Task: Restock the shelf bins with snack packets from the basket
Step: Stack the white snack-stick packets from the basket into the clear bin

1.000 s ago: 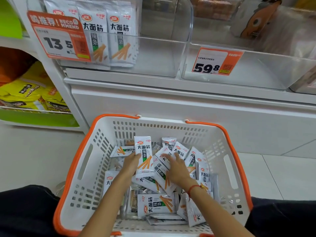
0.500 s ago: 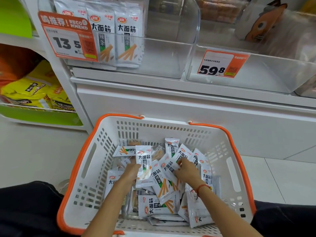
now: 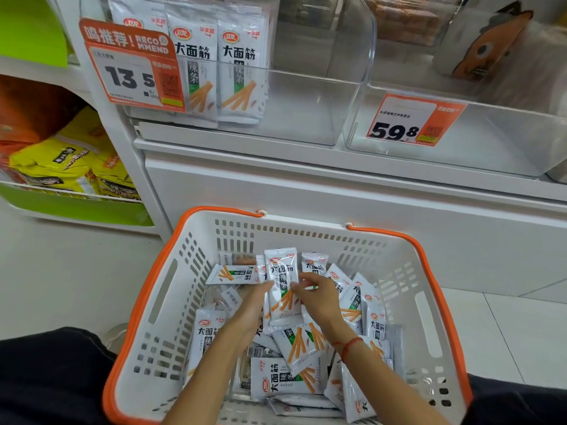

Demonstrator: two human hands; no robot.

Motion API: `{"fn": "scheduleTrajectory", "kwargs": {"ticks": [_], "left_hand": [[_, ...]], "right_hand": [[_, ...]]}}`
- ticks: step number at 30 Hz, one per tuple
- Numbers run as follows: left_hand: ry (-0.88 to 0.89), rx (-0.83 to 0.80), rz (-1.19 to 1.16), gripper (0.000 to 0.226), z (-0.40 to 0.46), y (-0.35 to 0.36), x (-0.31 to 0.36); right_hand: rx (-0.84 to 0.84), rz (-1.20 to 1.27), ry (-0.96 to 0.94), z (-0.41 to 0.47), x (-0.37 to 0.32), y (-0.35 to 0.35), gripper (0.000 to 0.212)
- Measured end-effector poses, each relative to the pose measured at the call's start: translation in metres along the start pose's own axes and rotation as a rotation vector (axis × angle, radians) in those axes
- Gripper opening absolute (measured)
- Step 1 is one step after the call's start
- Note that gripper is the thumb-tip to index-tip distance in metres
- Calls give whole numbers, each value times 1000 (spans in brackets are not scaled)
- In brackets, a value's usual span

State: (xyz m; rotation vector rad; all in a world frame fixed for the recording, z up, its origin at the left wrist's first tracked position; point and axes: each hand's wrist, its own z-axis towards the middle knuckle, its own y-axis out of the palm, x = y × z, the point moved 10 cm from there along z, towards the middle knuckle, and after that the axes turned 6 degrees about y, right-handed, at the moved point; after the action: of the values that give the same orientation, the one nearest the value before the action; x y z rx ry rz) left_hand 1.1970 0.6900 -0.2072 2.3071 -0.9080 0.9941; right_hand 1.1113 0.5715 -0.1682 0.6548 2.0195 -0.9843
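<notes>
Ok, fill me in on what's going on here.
A person crouched at a white plastic basket with an orange rim holds one upright white snack packet between the left hand and right hand, above the loose packets heaped inside. The clear plastic shelf bin above holds a few matching packets at its left, the rest bare.
</notes>
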Motion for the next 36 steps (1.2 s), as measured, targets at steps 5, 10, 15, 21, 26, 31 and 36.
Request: {"fn": "scheduleTrajectory", "kwargs": {"ticks": [5,10,15,21,26,31,36], "left_hand": [[119,22,60,23,-5,3,10],[208,43,143,36,-11,3,20],[146,94,106,38,0,-15,11],[87,221,-66,20,5,-50,9],[46,240,-178,25,0,-53,8],[19,274,-276,20,-4,-51,8],[2,302,-215,34,4,-49,0]], "right_hand": [[-66,109,-12,-5,6,12,16],[-48,364,102,-8,16,12,16],[-165,239,81,-9,-5,14,19],[-305,-860,-5,-16,20,28,40],[-248,-1072,-20,-31,38,40,67],[-212,-708,39,-7,22,16,22],[-218,62,211,8,-14,-16,20]]}}
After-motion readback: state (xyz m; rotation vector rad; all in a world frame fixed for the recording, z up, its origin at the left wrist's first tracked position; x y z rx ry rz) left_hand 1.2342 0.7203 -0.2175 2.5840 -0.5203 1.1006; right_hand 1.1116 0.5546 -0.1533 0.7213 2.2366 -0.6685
